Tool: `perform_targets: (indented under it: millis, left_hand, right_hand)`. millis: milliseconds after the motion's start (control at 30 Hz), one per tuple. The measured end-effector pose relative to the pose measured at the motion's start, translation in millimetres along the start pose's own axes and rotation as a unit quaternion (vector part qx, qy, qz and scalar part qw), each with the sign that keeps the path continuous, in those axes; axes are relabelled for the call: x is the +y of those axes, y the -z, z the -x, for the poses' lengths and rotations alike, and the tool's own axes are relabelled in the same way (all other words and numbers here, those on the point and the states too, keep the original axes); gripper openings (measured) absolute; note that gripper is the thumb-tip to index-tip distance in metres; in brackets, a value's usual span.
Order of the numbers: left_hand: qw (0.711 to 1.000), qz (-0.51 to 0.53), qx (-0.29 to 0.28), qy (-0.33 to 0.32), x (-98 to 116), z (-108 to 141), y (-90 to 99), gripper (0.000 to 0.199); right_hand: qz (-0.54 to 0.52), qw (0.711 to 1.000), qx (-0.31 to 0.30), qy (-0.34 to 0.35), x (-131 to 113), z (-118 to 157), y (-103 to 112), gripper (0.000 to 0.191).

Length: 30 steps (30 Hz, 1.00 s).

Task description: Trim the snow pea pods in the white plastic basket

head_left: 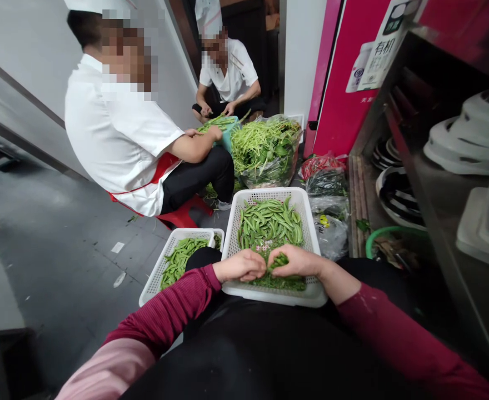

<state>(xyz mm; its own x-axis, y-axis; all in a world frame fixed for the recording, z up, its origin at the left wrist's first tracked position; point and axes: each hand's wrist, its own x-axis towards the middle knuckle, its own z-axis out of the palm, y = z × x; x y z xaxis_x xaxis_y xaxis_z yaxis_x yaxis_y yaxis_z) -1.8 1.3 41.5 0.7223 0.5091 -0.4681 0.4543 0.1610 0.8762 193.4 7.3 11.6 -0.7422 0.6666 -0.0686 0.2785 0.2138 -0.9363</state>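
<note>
Pods (pixel 272 219), plenty apparently left in basket (pixel 313 233), scraps (pixel 275 282) nearer; right hand (pixel 293 260) holds some, left hand (pixel 241 265) curled, contents hidden.

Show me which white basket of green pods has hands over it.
The centre basket, under both left hand and right hand. The left basket, holding green pods too, has no hand over it.

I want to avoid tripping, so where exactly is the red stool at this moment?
In the head view, the red stool is left of centre, under the nearer co-worker in white, just beyond the white basket on the left.
</note>
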Motion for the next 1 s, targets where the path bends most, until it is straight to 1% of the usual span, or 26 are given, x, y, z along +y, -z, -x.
perform_targets:
  millis: [33, 67, 100, 133, 167, 200, 233, 267, 300, 333, 367, 400, 433, 467, 500, 567, 600, 633, 733, 800, 900, 1000]
  left_hand:
    - [0.996, 0.081, 0.042, -0.005, -5, -3, -2.9, 0.025]
    - [0.986, 0.138, 0.087, -0.020, -10, -7, -6.5, 0.025]
    - [0.976, 0.168, 0.130, -0.037, -15, -11, -10.8, 0.025]
    - [0.971, 0.164, 0.165, -0.046, -20, -15, -15.4, 0.024]
    - [0.975, 0.119, 0.184, -0.041, -25, -18, -20.1, 0.024]
    - [0.981, 0.046, 0.189, -0.025, -30, -21, -24.4, 0.025]
    - [0.982, -0.032, 0.184, -0.003, -35, -21, -28.1, 0.024]
    - [0.978, -0.113, 0.174, 0.018, -39, -21, -30.6, 0.021]
    - [0.968, -0.189, 0.161, 0.030, -43, -19, -31.8, 0.018]
    - [0.955, -0.256, 0.149, 0.031, -45, -17, -31.5, 0.022]
    - [0.939, -0.314, 0.141, 0.025, -47, -14, -29.7, 0.032]
    - [0.920, -0.367, 0.139, 0.020, -47, -13, -26.6, 0.042]
    - [0.895, -0.423, 0.138, 0.025, -47, -13, -22.3, 0.045]
    - [0.869, -0.470, 0.146, 0.047, -46, -15, -17.4, 0.043]
    - [0.846, -0.501, 0.163, 0.084, -46, -18, -12.1, 0.037]
    - [0.805, -0.533, 0.198, 0.167, -47, -29, -1.7, 0.027]
    - [0.791, -0.540, 0.208, 0.198, -49, -34, 2.9, 0.026]
    - [0.784, -0.542, 0.212, 0.215, -51, -40, 7.0, 0.026]
    - [0.782, -0.541, 0.214, 0.225, -60, -49, 16.2, 0.024]
    - [0.779, -0.541, 0.220, 0.228, -62, -50, 19.4, 0.021]
    - [0.774, -0.543, 0.239, 0.222, -56, -43, 17.9, 0.022]
    - [0.776, -0.536, 0.285, 0.172, -41, -33, 6.3, 0.021]
  right_hand:
    - [-0.010, 0.999, 0.043, 0.007, -1, -1, -2, 0.019]
    - [-0.020, 0.995, 0.094, 0.009, 0, -4, -4, 0.017]
    - [-0.032, 0.988, 0.152, 0.004, 3, -6, -6, 0.016]
    - [-0.052, 0.975, 0.217, -0.008, 6, -9, -6, 0.016]
    - [-0.085, 0.954, 0.286, -0.021, 11, -12, -6, 0.016]
    - [-0.136, 0.925, 0.353, -0.033, 16, -14, -3, 0.016]
    - [-0.202, 0.886, 0.414, -0.042, 21, -15, 3, 0.016]
    - [-0.276, 0.841, 0.463, -0.048, 26, -15, 10, 0.016]
    - [-0.348, 0.795, 0.495, -0.051, 31, -13, 19, 0.016]
    - [-0.411, 0.753, 0.510, -0.053, 34, -11, 28, 0.015]
    - [-0.461, 0.722, 0.513, -0.056, 36, -8, 37, 0.013]
    - [-0.499, 0.702, 0.506, -0.059, 37, -5, 44, 0.011]
    - [-0.526, 0.693, 0.490, -0.060, 37, -3, 48, 0.010]
    - [-0.547, 0.691, 0.469, -0.061, 37, -2, 50, 0.009]
    - [-0.563, 0.692, 0.447, -0.063, 36, -2, 49, 0.009]
    - [-0.587, 0.700, 0.401, -0.072, 35, -5, 42, 0.009]
    - [-0.594, 0.704, 0.381, -0.079, 35, -7, 38, 0.010]
    - [-0.597, 0.711, 0.362, -0.085, 35, -9, 33, 0.012]
    - [-0.575, 0.746, 0.311, -0.131, 37, -14, 24, 0.016]
    - [-0.535, 0.773, 0.294, -0.173, 40, -17, 19, 0.014]
    - [-0.469, 0.806, 0.289, -0.215, 43, -23, 7, 0.014]
    - [-0.419, 0.831, 0.277, -0.241, 45, -30, -8, 0.019]
